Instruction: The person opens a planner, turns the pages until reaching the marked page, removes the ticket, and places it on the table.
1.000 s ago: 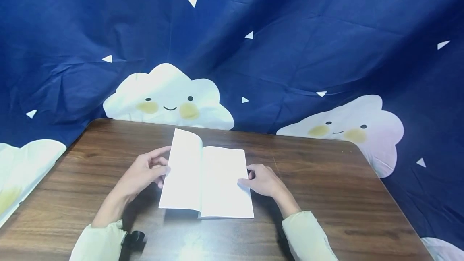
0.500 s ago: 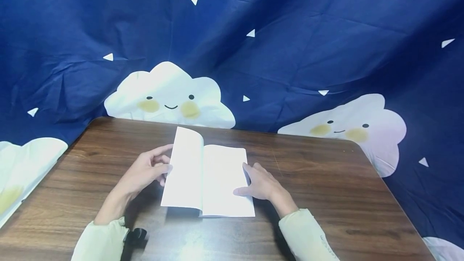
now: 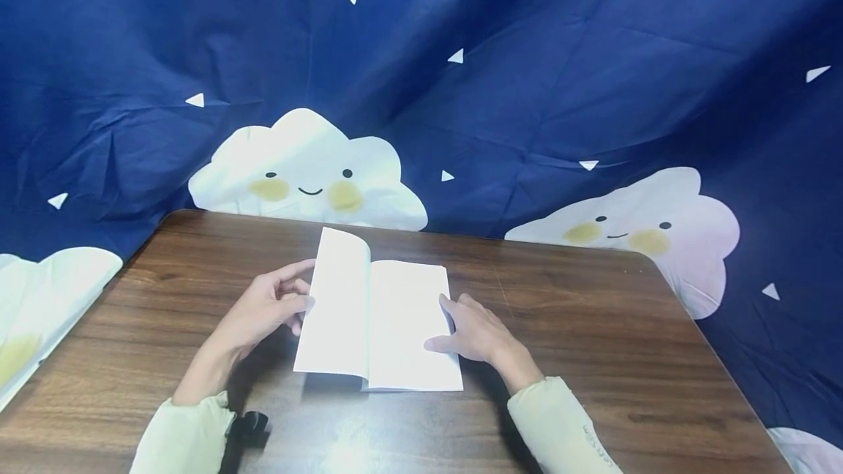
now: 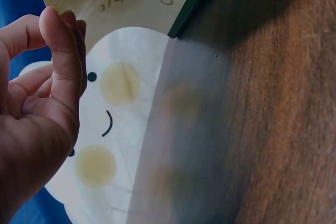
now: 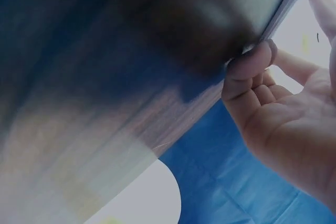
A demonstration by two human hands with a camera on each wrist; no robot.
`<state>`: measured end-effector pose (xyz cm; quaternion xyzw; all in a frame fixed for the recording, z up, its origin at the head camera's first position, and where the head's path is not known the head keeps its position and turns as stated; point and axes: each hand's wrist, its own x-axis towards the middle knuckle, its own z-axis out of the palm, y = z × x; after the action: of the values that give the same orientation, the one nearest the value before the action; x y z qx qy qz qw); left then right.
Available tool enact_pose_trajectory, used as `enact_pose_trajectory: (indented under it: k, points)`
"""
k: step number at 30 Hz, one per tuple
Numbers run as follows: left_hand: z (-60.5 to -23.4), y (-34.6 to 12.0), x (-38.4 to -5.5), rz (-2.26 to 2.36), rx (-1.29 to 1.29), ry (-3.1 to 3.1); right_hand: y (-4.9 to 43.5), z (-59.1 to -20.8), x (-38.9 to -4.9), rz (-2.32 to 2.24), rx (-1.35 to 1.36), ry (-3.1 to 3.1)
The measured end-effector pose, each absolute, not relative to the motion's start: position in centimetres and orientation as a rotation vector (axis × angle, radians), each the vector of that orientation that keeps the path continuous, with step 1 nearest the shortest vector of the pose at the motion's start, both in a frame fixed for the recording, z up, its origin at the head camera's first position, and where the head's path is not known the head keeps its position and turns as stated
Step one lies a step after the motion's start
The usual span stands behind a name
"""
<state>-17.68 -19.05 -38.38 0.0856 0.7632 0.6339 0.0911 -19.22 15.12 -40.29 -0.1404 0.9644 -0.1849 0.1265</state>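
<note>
A notebook with blank white pages (image 3: 408, 328) lies spread apart on the table, its left side raised and curving up from the spine. At that raised outer edge, my left hand (image 3: 253, 313) pinches the notebook between thumb and fingers. The left wrist view catches the printed pale cover (image 4: 134, 11) from outside, with a dark green spine strip (image 4: 191, 6). My right hand (image 3: 481, 335) grips the right edge, its thumb laid on the page. In the right wrist view, bent fingers (image 5: 252, 69) touch the edge of the page stack.
The brown wood-grain table (image 3: 593, 328) extends around the notebook. A small black object (image 3: 252, 423) is beside the left sleeve (image 3: 184, 437). Behind the table's far edge hangs a blue curtain (image 3: 494, 115) printed with white clouds and triangles.
My right hand has shifted its hold, with the thumb now lower on the right page. The left hand keeps its pinch on the raised side. The head view has tilted slightly.
</note>
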Motion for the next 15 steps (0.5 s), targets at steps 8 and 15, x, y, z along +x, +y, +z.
enact_pose_trajectory:
  k: [8,15]
  points:
    - [-38.46,-18.94,-17.62,1.887,0.262,2.253,14.78,-40.4,-19.42,-0.719,-0.455,2.747]
    - [-38.29,-18.85,-17.72,1.897,0.266,2.247,14.79,-40.1,-19.78,-0.82,-0.426,2.741]
